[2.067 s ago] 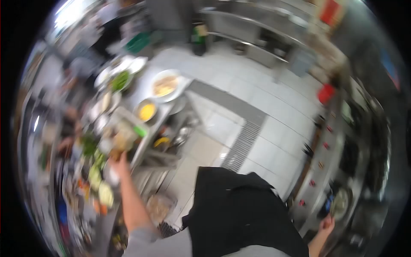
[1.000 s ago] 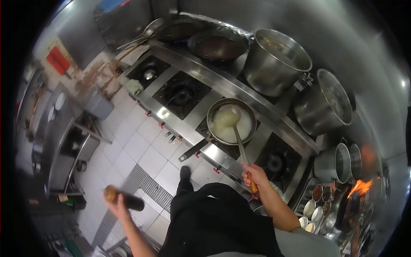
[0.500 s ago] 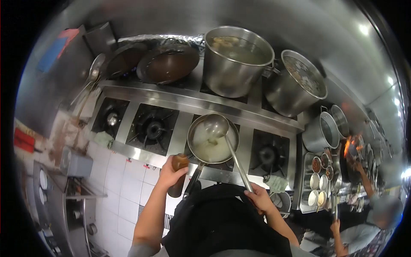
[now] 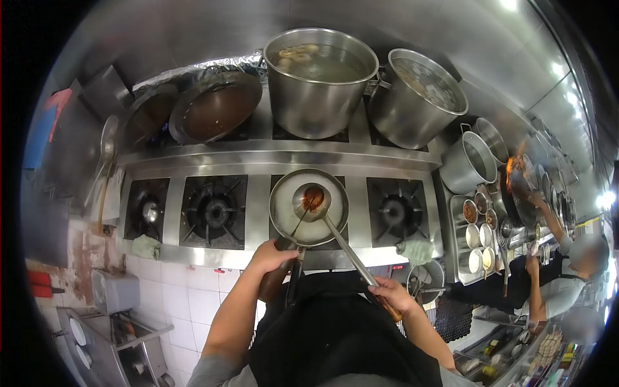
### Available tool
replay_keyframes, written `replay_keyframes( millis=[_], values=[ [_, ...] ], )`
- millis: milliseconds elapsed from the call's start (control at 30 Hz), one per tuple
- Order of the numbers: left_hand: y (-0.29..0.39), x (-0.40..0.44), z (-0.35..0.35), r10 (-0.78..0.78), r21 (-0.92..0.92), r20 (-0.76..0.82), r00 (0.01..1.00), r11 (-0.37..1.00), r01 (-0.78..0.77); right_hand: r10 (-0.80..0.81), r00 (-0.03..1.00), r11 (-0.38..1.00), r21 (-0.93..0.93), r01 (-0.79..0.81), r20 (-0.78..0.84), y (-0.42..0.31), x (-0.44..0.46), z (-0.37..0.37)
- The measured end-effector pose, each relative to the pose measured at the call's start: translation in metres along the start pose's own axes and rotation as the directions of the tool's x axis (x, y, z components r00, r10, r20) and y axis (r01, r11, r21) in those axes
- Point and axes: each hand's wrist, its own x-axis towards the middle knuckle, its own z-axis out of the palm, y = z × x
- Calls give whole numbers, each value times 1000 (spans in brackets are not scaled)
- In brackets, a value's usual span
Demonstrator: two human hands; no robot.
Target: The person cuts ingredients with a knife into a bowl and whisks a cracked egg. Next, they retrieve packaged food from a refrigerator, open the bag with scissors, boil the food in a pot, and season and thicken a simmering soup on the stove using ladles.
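Note:
My left hand [image 4: 272, 255] is wrapped around a dark brown bottle [image 4: 274, 284], tipped with its mouth toward the pan. A thin dark stream runs from the bottle into the bowl of a ladle, where reddish-brown liquid [image 4: 313, 198] has pooled. The long-handled metal ladle [image 4: 350, 250] is gripped near its wooden end by my right hand [image 4: 392, 297]. Its bowl is held over a pan [image 4: 275, 222] of pale, cloudy liquid on the stove. The pan's black handle points toward me, beside the bottle and partly hidden.
Burners [image 4: 216, 213] flank the pan. Two tall stockpots [image 4: 319, 106] and two dark woks [image 4: 216, 113] stand on the rear ledge. At right are a tray of small containers [image 4: 472, 235], a flame [image 4: 514, 171] and a co-worker [image 4: 554, 284]. A folded cloth [image 4: 416, 251] lies on the front edge.
My left hand has tipped the bottle toward the pan. Reddish-brown liquid now shows in the ladle, whose bowl has shifted toward me. The camera view has also shifted.

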Motion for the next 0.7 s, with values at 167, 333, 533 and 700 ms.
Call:
replay_keyframes(
  millis=[167,333,533,700],
  values=[
    [23,-22,-13,88,17,-42,995,996,-88,0,1000,997,71,0,1,-4,4,6],
    [-3,-28,-11,293,15,-208,933,955,-297,-189,941,868,-495,27,-280,7,34,14],
    [-23,-45,-19,219,-104,-190,957,965,-241,17,976,882,-456,-117,-219,-2,41,19],
    [-26,-51,-21,200,-128,-181,963,966,-225,65,998,985,162,-62,-9,-7,29,28]
  ],
)
